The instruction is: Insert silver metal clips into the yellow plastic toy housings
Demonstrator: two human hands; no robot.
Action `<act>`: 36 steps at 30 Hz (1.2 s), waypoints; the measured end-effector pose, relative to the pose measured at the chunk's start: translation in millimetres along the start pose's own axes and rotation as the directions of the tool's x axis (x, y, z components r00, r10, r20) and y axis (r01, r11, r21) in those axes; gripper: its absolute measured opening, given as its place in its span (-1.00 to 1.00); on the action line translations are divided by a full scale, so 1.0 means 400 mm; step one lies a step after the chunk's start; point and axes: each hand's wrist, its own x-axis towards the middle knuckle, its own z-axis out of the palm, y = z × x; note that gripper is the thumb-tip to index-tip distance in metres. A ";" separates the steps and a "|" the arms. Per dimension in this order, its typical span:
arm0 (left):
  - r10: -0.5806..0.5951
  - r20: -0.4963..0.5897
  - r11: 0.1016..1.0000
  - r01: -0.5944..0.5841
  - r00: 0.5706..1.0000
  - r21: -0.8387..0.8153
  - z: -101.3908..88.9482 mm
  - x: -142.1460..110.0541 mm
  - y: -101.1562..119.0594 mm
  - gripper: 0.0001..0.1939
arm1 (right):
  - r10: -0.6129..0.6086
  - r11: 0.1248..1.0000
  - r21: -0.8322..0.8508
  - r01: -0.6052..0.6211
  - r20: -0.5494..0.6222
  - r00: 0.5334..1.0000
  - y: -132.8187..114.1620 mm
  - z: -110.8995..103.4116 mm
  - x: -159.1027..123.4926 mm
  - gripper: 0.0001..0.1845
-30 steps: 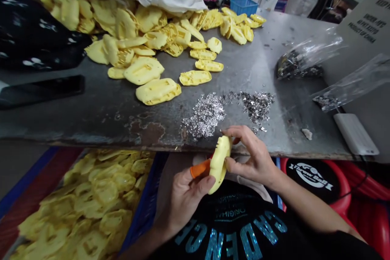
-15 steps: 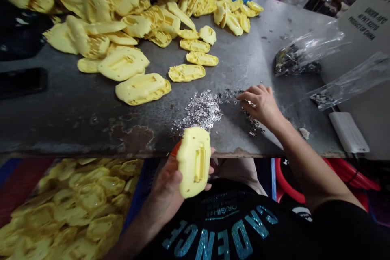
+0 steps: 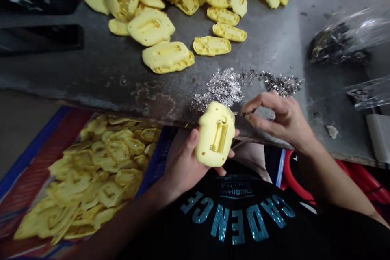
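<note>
My left hand (image 3: 190, 160) grips a yellow plastic housing (image 3: 207, 134) by its edges, the face with a long battery slot turned up toward me. Just right of the housing, my right hand (image 3: 276, 118) pinches a small dark metal piece (image 3: 244, 114) between thumb and forefinger. The piece is apart from the housing, and its exact shape is too small to make out. Behind both hands lies a heap of small silvery metal contacts (image 3: 225, 87), with a darker heap of metal pieces (image 3: 282, 83) to its right.
Yellow housings (image 3: 150, 26) are piled at the back of the metal table (image 3: 103, 77). A crate of yellow parts (image 3: 112, 170) stands below on the left. Clear bags of metal parts (image 3: 338, 44) lie at the right. A dark phone-like slab (image 3: 41, 38) rests at the left.
My right hand has left the dark heap and come nearer the housing with a small piece pinched in its fingers. My left hand still holds the housing. The view has tilted down and shifted left.
</note>
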 end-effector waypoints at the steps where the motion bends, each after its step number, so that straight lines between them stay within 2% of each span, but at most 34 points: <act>1: -0.009 0.014 1.000 0.009 1.000 -0.009 0.003 -0.001 -0.006 -0.16 | -0.038 0.998 0.048 0.038 -0.002 0.999 -0.029 0.006 -0.015 -0.94; 5: -0.021 0.047 0.999 0.022 0.999 -0.037 0.014 -0.014 -0.026 -0.29 | -0.161 0.987 0.000 0.161 0.000 0.987 -0.084 0.029 -0.048 -0.95; 13: -0.023 0.061 1.000 0.024 0.998 -0.016 0.046 -0.044 -0.046 -0.24 | -0.306 0.910 -0.275 0.310 0.058 0.950 -0.094 0.005 -0.066 -0.88; 18: -0.023 0.071 1.000 0.024 0.997 -0.018 0.049 -0.054 -0.053 -0.25 | -0.277 0.908 -0.292 0.301 0.121 0.953 -0.112 -0.010 -0.075 -0.83; 24: -0.033 0.068 0.999 0.033 0.997 -0.002 0.053 -0.053 -0.058 -0.23 | -0.297 0.897 -0.294 0.331 0.154 0.942 -0.121 -0.015 -0.077 -0.77; 30: -0.051 0.076 0.999 0.050 0.996 0.016 0.057 -0.049 -0.061 -0.15 | -0.233 0.926 -0.251 0.283 0.211 0.949 -0.123 -0.017 -0.073 -0.73; 36: -0.057 0.094 0.998 0.059 0.994 -0.018 0.053 -0.047 -0.057 -0.15 | -0.225 0.948 -0.200 0.247 0.125 0.966 -0.117 -0.009 -0.084 -0.82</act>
